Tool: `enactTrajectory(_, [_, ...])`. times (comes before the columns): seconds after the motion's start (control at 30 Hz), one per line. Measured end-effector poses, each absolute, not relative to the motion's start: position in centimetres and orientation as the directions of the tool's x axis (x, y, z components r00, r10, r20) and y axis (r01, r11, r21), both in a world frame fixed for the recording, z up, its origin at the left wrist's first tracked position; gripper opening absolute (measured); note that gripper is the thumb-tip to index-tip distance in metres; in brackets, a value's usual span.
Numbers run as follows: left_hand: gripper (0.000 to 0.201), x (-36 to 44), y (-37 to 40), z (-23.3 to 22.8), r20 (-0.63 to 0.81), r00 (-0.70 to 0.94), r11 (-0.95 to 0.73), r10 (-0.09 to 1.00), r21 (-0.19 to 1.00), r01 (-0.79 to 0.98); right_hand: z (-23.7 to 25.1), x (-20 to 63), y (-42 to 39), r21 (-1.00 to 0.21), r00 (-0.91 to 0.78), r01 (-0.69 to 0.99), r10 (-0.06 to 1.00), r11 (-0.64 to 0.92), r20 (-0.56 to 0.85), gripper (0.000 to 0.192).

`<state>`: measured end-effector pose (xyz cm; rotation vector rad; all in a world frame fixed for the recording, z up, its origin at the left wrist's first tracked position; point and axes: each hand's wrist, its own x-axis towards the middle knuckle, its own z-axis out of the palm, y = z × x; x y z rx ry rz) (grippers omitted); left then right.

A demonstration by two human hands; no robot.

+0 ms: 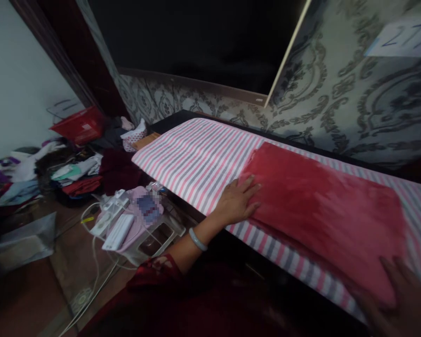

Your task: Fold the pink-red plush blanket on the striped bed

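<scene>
A folded red cloth or garment (pixel 301 196) lies flat on a board covered in pink, grey and white stripes (pixel 196 154). My left hand (pixel 236 201), with a pale bangle (pixel 198 239) on its wrist, rests with fingers spread at the cloth's left edge, partly on the stripes. Over the near right corner of the cloth is my right hand (pixel 396 295), its fingers apart and somewhat blurred. The cloth's right half looks lighter and smeared by motion. Whether it is a shirt or another garment I cannot tell.
Left of the board, a small stool (pixel 140 252) carries a power strip (pixel 114 210) and cables. Piles of clothes (pixel 77 173) and a red basket (pixel 79 125) stand farther left, near a clear plastic bin (pixel 24 243). A large television (pixel 203 47) hangs behind the board.
</scene>
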<state>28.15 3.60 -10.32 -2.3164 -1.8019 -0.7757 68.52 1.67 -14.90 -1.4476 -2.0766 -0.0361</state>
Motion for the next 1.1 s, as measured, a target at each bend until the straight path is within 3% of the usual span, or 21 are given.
enactTrajectory(0.33, [0.049, 27.0, 4.6, -9.7, 0.52, 0.174, -0.334, 0.836, 0.23, 0.914, -13.5, 65.7, 0.7, -0.422, -0.18, 0.779, 0.81, 0.464, 0.557, 0.066])
enactTrajectory(0.47, [0.045, 27.3, 4.3, -8.5, 0.558, 0.159, -0.283, 0.814, 0.142, 0.949, -13.2, 65.5, 0.7, -0.459, -0.176, 0.753, 0.815, 0.473, 0.552, 0.073])
enactTrajectory(0.6, [0.038, 28.4, 2.9, -7.4, 0.666, 0.166, -0.261, 0.727, 0.045, 0.964, -13.3, 65.6, 0.8, -0.473, -0.158, 0.745, 0.813, 0.471, 0.56, 0.079])
enactTrajectory(0.7, [0.05, 30.7, 2.0, -6.8, 0.684, 0.32, -0.429, 0.656, -0.011, 0.903, -13.4, 65.7, 1.0, -0.466, -0.145, 0.743, 0.795, 0.481, 0.589, 0.077])
enactTrajectory(0.83, [0.069, 35.4, 1.9, -6.1, 0.577, 0.563, -0.645, 0.591, -0.08, 0.76, -12.5, 65.7, 1.7, -0.448, -0.13, 0.731, 0.749, 0.515, 0.65, 0.069])
enactTrajectory(0.93, [0.078, 38.8, 2.6, -6.2, 0.528, 0.585, -0.653, 0.616, -0.073, 0.753, -10.8, 65.5, 2.3, -0.425, -0.125, 0.738, 0.726, 0.523, 0.676, 0.064])
enactTrajectory(1.1, [0.082, 41.5, 4.3, -7.6, 0.51, 0.468, -0.534, 0.722, -0.019, 0.845, -8.1, 64.7, 3.1, -0.38, -0.108, 0.757, 0.675, 0.531, 0.73, 0.064])
